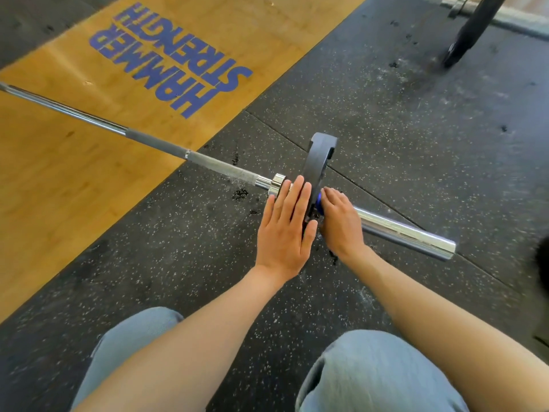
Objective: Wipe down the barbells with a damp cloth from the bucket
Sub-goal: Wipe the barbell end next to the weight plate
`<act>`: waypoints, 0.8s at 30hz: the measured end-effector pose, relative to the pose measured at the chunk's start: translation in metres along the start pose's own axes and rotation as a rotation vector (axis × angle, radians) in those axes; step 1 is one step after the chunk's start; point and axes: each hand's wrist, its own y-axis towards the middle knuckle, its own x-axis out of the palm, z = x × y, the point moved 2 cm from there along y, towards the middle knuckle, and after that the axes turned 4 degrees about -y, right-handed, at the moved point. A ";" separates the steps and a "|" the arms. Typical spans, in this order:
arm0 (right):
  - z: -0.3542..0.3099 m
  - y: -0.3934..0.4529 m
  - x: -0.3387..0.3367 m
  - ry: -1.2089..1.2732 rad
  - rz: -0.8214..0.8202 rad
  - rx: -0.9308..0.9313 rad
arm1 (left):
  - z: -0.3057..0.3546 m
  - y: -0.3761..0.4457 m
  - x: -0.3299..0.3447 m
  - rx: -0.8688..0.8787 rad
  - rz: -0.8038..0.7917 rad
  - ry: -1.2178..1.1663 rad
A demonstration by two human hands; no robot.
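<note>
Hands (312, 224) flank barbell (208, 163) plate (318, 162) (upright).

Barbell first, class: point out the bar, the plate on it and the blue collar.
bar (407, 230), head view, on the chrome sleeve.
plate (319, 153), head view, on its upper face.
collar (318, 200), head view, on its blue edge.

Not much gear on this person: both forearms are bare right down to the left hand (283, 230) and right hand (341, 223), no gloves, watch or rings that I can spot. Legs are in light blue jeans (377, 379), pretty faded-looking denim.
</note>
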 end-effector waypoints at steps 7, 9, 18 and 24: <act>0.013 -0.041 0.004 -0.115 -0.019 -0.016 | 0.029 0.045 -0.022 -0.019 0.110 -0.049; 0.007 -0.032 0.002 -0.107 -0.030 0.088 | 0.026 0.056 -0.014 -0.062 0.055 -0.023; 0.004 -0.055 0.008 -0.113 -0.043 0.051 | 0.003 0.012 -0.017 0.002 0.074 0.041; -0.032 -0.071 0.027 -0.195 -0.081 -0.076 | -0.002 -0.041 -0.022 0.073 0.102 -0.003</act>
